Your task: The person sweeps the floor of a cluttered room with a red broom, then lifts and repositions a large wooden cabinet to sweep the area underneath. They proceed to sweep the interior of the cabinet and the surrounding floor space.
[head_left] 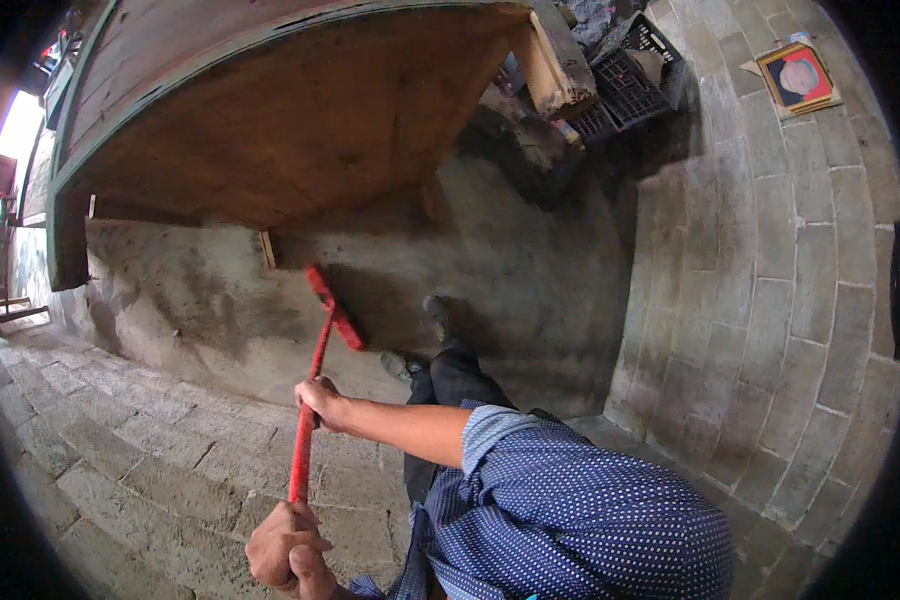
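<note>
A red broom (303, 454) slants across the space in front of me, its handle running down toward my body. My left hand (289, 547) grips the top end of the handle near the bottom of the view. Further down the shaft, my right hand (321, 403) is wrapped around it, with that arm stretched out to the left. The narrow red broom head (334, 307) is low over the concrete floor (525, 277), close to a table leg (268, 249). Whether its bristles touch the floor cannot be made out.
A large wooden table (285, 135) overhangs the floor ahead, with a thick corner leg (559, 67) at upper right. Black plastic crates (626, 86) stand beyond it. Concrete-block walls rise at right (727, 300) and lower left (165, 457). A framed picture (799, 77) hangs on the right wall.
</note>
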The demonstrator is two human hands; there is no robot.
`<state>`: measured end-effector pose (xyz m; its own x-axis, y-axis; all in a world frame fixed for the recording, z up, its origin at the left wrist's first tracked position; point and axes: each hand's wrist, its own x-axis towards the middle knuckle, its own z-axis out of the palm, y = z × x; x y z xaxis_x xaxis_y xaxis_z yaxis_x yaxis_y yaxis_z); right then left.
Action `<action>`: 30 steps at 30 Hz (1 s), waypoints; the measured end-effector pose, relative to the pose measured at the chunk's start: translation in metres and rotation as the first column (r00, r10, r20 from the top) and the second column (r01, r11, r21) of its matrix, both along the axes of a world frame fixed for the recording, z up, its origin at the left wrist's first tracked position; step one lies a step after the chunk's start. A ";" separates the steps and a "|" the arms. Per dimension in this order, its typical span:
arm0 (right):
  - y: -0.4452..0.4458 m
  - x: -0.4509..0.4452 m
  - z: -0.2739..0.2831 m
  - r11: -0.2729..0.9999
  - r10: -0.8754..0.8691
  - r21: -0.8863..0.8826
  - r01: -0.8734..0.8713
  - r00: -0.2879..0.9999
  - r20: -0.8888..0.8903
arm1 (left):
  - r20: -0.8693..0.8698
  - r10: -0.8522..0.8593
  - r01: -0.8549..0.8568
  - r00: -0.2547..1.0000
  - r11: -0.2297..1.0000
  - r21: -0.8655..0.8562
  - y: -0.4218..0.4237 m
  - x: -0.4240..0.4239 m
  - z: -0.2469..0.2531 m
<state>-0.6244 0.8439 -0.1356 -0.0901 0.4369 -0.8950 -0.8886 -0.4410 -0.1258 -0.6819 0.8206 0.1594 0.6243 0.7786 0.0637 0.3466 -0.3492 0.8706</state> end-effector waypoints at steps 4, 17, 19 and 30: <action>0.011 0.005 0.007 0.993 0.096 0.064 -0.095 0.995 -0.003 | 0.120 -0.210 0.211 0.970 0.977 0.005 -0.010 0.059 0.011; 0.013 0.066 0.060 0.982 0.186 0.021 -0.188 0.981 0.060 | 0.369 0.167 -0.113 0.914 0.980 -0.164 0.017 0.037 0.040; 0.011 0.061 0.058 0.987 0.157 -0.035 -0.156 0.987 0.040 | 0.436 0.246 -0.146 0.865 0.957 -0.251 0.029 0.019 0.029; 0.118 -0.065 -0.018 0.957 0.099 -0.277 -0.082 0.994 0.048 | 0.456 0.376 -0.140 0.807 0.871 -0.470 0.186 -0.131 -0.053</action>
<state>-0.6891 0.9621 -0.1538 -0.0598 0.1665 -0.9842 -0.8379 -0.5442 -0.0411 -0.8129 1.0067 0.1060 0.3578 0.9332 -0.0336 -0.1707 0.1007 0.9802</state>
